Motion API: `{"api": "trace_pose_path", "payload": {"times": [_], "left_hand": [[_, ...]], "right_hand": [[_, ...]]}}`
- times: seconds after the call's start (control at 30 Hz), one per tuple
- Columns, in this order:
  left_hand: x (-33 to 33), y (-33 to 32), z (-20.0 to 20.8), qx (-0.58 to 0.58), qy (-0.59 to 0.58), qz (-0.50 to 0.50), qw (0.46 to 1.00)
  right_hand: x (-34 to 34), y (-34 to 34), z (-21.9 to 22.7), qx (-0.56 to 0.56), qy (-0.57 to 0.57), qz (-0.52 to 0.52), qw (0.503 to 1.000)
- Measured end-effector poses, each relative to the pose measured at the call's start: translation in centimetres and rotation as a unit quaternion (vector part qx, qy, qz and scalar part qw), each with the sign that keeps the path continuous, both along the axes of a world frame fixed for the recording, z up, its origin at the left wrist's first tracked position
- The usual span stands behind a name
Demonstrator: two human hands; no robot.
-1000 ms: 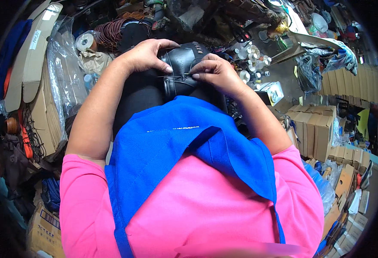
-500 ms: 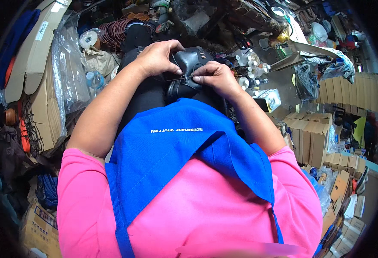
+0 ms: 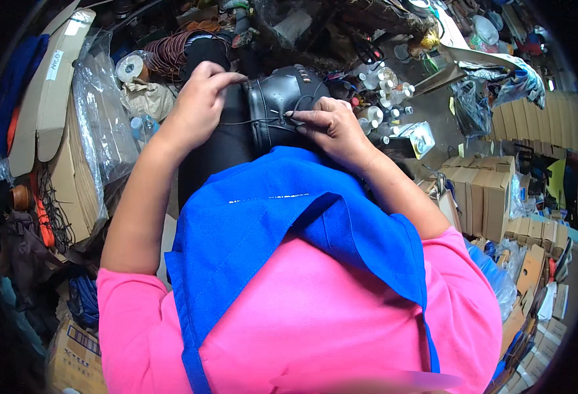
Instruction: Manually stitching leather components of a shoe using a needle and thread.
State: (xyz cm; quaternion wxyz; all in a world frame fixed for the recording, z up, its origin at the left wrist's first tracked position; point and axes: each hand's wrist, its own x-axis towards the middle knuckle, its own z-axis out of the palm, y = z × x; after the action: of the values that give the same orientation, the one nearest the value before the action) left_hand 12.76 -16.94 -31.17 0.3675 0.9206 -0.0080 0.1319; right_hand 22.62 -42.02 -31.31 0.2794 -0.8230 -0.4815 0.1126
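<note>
A black leather shoe [image 3: 279, 98] lies across my lap, with a row of pale slits in its upper side. Black thread [image 3: 240, 123] runs from its seam out to my left hand [image 3: 199, 105], which is closed on it, index finger stretched toward the shoe. My right hand [image 3: 333, 128] pinches at the seam, thumb and forefinger closed on thread that loops beside them. A tiny light tip shows by those fingertips, too small to name. Under the shoe are my dark trousers [image 3: 203, 161], and a blue apron [image 3: 256, 217] is bunched just nearer.
Several small bottles [image 3: 384, 92] stand beyond my right hand. To the left are a thread spool [image 3: 131, 67], clear plastic sheeting [image 3: 108, 118] and tall cardboard sheets [image 3: 51, 98]. Cardboard boxes [image 3: 479, 197] are stacked on the right, and coiled reddish cord [image 3: 167, 51] lies at the far left.
My left hand has moved away to the left, drawing the thread out straight. The right hand stays at the shoe, shifted slightly, and more of the shoe's surface shows.
</note>
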Motion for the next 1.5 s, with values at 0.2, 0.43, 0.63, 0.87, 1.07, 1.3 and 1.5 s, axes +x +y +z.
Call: {"api": "trace_pose_path", "payload": {"times": [0.2, 0.43, 0.63, 0.87, 1.07, 1.3, 1.5], "left_hand": [[-2.5, -2.3, 0.6, -0.103, -0.006, 0.005, 0.995], [-1.5, -2.8, 0.5, -0.072, 0.012, -0.002, 0.997], [-0.8, -2.6, 0.0, 0.031, -0.07, -0.012, 0.997], [-0.7, -3.4, 0.6, 0.085, -0.081, -0.019, 0.993], [-1.1, -2.9, 0.1, 0.077, -0.072, -0.048, 0.993], [-0.6, -1.2, -2.0, 0.007, -0.018, -0.052, 0.998], [0.4, -1.2, -2.0, -0.025, 0.024, -0.06, 0.998]], "right_hand": [[1.4, 0.1, -0.6, 0.013, 0.039, 0.029, 0.999], [3.3, 1.1, 0.2, -0.027, 0.123, 0.042, 0.991], [3.6, 1.4, -0.1, -0.024, 0.167, 0.038, 0.985], [3.6, 1.3, -0.4, -0.017, 0.165, 0.04, 0.985], [3.9, 0.7, -0.5, -0.049, 0.181, 0.046, 0.981], [4.0, 0.9, -1.7, -0.001, 0.171, 0.058, 0.984], [4.6, 1.2, -0.9, -0.019, 0.203, 0.08, 0.976]]}}
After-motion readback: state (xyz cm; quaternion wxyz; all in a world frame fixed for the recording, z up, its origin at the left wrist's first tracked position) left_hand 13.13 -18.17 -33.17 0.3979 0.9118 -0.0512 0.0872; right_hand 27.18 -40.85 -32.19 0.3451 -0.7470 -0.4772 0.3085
